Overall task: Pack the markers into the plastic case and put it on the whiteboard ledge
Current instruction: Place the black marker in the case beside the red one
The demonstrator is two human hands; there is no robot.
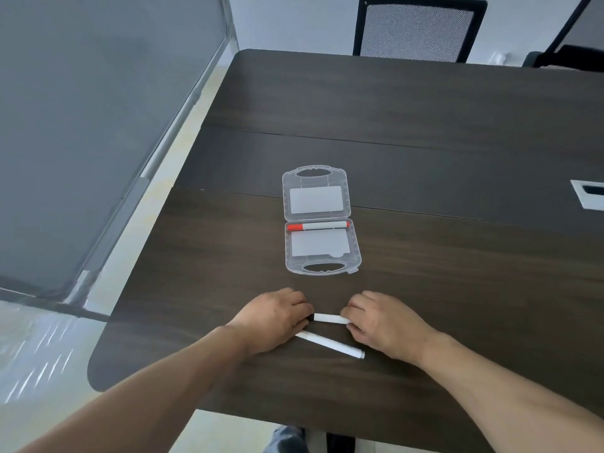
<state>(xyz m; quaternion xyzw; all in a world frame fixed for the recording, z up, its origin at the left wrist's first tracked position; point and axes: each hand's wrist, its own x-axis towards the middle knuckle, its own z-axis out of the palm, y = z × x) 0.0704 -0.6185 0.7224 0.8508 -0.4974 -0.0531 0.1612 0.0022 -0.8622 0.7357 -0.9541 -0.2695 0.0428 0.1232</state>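
A clear plastic case (322, 264) lies open flat on the dark table (425, 125). A red-capped marker (317, 226) rests inside its near half, close to the hinge. Nearer to me, my left hand (271, 318) and my right hand (382, 323) each grip one end of a white marker with a black cap (330, 318), holding it level just above the table. A second white marker (330, 344) lies slanted on the table beneath my hands, its left end hidden under my left hand.
A whiteboard (81, 125) with a metal ledge (173, 138) stands to the left of the table. Two mesh office chairs (418, 27) stand at the far side. A cable port (588, 192) is set in the table at the right.
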